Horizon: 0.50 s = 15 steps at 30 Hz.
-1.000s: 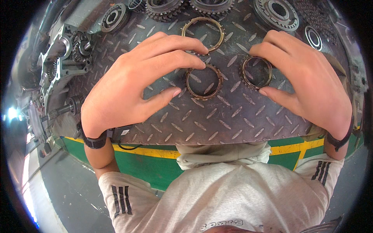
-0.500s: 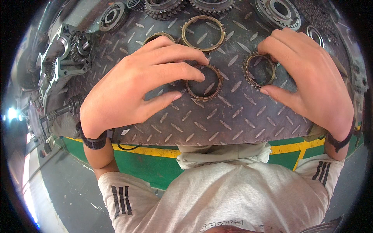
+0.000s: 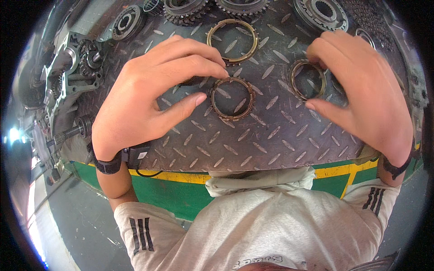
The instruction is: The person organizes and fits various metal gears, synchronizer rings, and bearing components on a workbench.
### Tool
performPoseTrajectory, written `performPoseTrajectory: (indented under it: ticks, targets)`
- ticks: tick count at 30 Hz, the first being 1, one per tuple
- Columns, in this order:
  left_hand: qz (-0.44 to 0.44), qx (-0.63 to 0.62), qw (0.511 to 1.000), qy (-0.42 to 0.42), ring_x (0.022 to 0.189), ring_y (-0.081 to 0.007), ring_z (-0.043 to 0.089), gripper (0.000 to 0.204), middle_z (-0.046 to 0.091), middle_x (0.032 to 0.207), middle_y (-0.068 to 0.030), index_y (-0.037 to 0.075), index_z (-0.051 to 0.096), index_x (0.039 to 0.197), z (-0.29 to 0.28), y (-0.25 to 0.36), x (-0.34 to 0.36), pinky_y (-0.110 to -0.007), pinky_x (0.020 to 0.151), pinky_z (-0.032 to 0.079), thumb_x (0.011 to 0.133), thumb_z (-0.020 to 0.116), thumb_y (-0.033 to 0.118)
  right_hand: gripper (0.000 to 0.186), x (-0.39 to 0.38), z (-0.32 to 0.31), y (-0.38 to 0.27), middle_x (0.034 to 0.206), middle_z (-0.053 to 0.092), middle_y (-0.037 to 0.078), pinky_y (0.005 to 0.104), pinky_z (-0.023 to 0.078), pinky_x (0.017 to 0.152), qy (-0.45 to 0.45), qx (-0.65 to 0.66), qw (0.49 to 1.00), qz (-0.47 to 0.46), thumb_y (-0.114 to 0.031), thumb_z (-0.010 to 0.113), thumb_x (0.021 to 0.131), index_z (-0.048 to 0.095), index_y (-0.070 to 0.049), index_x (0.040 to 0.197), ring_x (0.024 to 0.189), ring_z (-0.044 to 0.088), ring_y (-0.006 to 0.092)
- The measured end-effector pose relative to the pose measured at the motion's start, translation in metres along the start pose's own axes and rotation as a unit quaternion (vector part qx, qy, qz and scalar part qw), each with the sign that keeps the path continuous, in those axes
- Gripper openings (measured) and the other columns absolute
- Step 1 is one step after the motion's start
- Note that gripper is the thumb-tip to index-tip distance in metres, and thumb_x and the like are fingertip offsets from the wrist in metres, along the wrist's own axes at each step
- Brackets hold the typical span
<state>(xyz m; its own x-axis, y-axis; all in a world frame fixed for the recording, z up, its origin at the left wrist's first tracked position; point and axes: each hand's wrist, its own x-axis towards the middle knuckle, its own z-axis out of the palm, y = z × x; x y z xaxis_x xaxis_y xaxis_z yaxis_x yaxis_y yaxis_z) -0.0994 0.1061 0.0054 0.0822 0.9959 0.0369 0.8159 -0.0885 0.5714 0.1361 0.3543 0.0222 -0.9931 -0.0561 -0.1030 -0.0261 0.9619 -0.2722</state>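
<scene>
A larger brass-coloured ring (image 3: 232, 60) lies flat at the top centre, with a smaller toothed ring (image 3: 217, 108) below it. My left hand (image 3: 158, 90) hovers left of both, fingertips near their rims, thumb and fingers apart; another object under its fingers is mostly hidden. My right hand (image 3: 357, 95) arches over a small ring (image 3: 293, 83) on the right, fingers curled at its upper right edge and thumb by its lower edge, with a gap between; whether they touch it is unclear.
A diamond-plate worktop (image 3: 248, 140) carries gears (image 3: 181, 13), geared hubs (image 3: 316, 13), a chain (image 3: 375, 27) and bearing rings along the back. An opened metal housing (image 3: 72, 90) and a splined shaft (image 3: 68, 132) sit at the left. A green floor strip with yellow lines (image 3: 181, 176) shows below.
My left hand has drawn slightly left with its fingers bending. My right hand and the small ring under it have shifted a little right.
</scene>
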Motion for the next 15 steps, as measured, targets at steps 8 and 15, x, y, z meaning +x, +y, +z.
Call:
performPoseTrajectory:
  ticks: [8,15]
  targets:
    - [-0.047,0.039,0.997,0.043,0.108,-0.0232,0.072,0.034,0.077,0.126,-0.0089,0.005,0.078,0.12,0.001,0.002,0.0,-0.031,0.081,0.053,0.087,0.073,0.001,0.061,0.006,0.015,-0.01,0.134,0.064,0.013,0.0492,0.054,0.098,0.051,0.035,0.997,-0.051,0.001,0.084,0.073,0.065,-0.004,0.131,0.119,0.065,0.0407]
    - [-0.038,0.04,0.997,0.056,0.108,-0.0226,0.072,0.029,0.077,0.125,-0.0097,0.003,0.077,0.119,-0.002,0.003,0.002,-0.031,0.082,0.052,0.09,0.071,0.002,0.059,0.005,0.019,-0.004,0.132,0.065,0.013,0.0485,0.055,0.096,0.077,0.041,0.994,-0.066,0.0,0.083,0.076,0.066,-0.006,0.132,0.119,0.066,0.0395]
